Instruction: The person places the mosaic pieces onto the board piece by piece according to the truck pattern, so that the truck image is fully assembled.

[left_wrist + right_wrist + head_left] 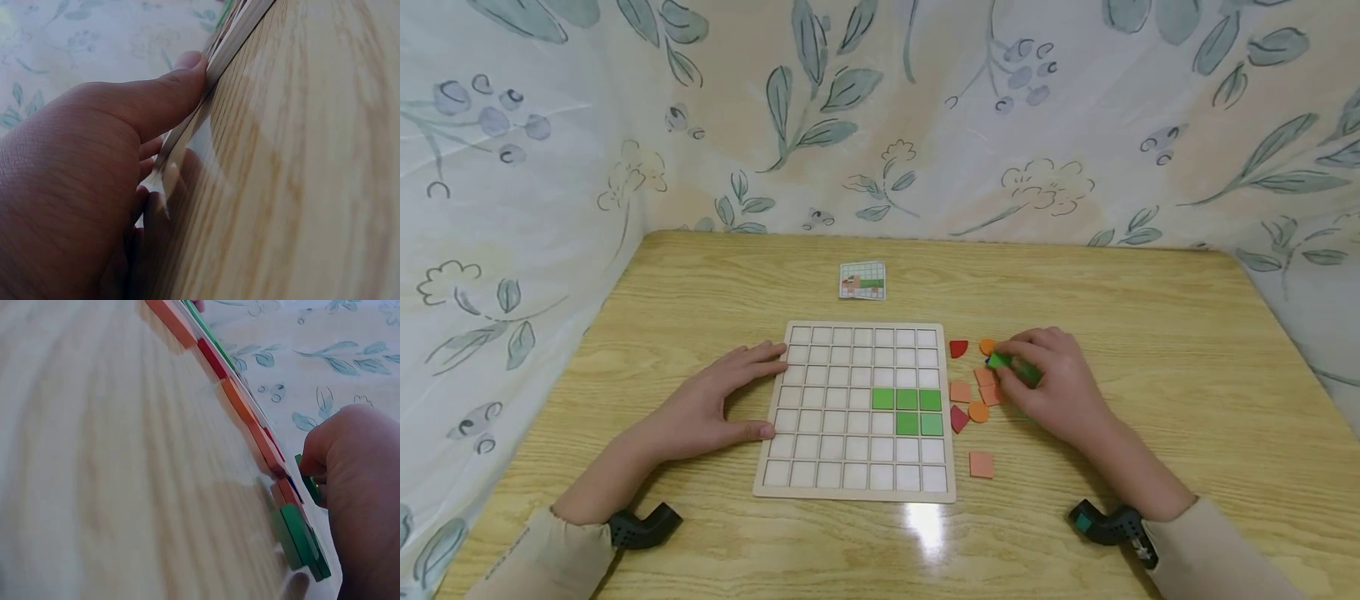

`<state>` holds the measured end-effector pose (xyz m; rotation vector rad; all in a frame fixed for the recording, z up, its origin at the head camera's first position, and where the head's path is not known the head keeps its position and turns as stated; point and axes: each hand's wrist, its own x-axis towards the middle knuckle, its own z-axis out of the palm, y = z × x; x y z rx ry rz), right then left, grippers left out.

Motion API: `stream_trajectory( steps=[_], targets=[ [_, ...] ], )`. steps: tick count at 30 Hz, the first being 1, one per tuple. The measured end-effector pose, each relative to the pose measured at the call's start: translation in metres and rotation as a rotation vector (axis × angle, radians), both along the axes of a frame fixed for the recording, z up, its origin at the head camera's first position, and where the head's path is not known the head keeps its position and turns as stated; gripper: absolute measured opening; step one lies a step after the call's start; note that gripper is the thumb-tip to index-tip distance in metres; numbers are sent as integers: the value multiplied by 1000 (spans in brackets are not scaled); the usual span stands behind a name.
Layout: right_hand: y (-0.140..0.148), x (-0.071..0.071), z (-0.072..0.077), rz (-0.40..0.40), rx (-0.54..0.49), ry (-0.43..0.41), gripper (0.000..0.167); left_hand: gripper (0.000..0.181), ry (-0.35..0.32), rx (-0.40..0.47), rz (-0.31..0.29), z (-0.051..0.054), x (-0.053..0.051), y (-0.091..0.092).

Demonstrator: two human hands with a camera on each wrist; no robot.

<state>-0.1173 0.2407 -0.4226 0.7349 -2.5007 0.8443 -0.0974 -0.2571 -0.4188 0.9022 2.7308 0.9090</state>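
Observation:
A wooden grid board (pixel 853 494) lies flat on the table, several green square tiles (pixel 907 399) sitting in cells on its right side. Against the board's left edge rest the thumb and fingertips of my left hand (pixel 703 408); the left wrist view shows the thumb (pixel 187 62) touching that edge. To the right of the board, my right hand (pixel 1063 383) pinches a green square tile (pixel 997 360) just above the loose pieces. More green tiles (pixel 297 537) lie beneath that hand in the right wrist view, mostly hidden from the head view.
Loose pieces lie along the board's right side: orange squares (pixel 960 392), orange circles (pixel 978 412), a red quarter-circle (pixel 958 348) and a dark red piece (pixel 959 418). One square (pixel 981 464) lies nearer the front. Behind the board is a small printed pattern card (pixel 862 281).

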Motion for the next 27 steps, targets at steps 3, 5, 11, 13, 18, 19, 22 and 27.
stream_trajectory(
  steps=[3, 5, 11, 13, 18, 19, 22, 27],
  targets=[
    [-4, 1, 0, 24, 1, 17, 24, 88, -4, 4, 2, 0, 0, 0],
    [-6, 2, -1, 40, -6, 26, 25, 88, -4, 6, 1, 0, 0, 1],
    [-13, 4, 0, 87, -29, 43, 26, 88, -6, 12, -3, -1, 0, 2],
    [-16, 5, 0, 98, -32, 40, 26, 88, -7, 11, -1, -1, 0, 2],
    [-26, 6, 0, 125, -35, 50, 27, 88, -6, 15, -2, -1, -1, 3],
    [-28, 7, 0, 134, -36, 53, 27, 88, -6, 16, -3, 0, -1, 3],
    [-36, 9, -1, 165, -33, 64, 27, 88, -1, 18, -7, -1, -2, 2],
    [-49, 12, -2, 216, -20, 83, 27, 87, -6, 13, -1, -1, -2, 0]
  ],
)
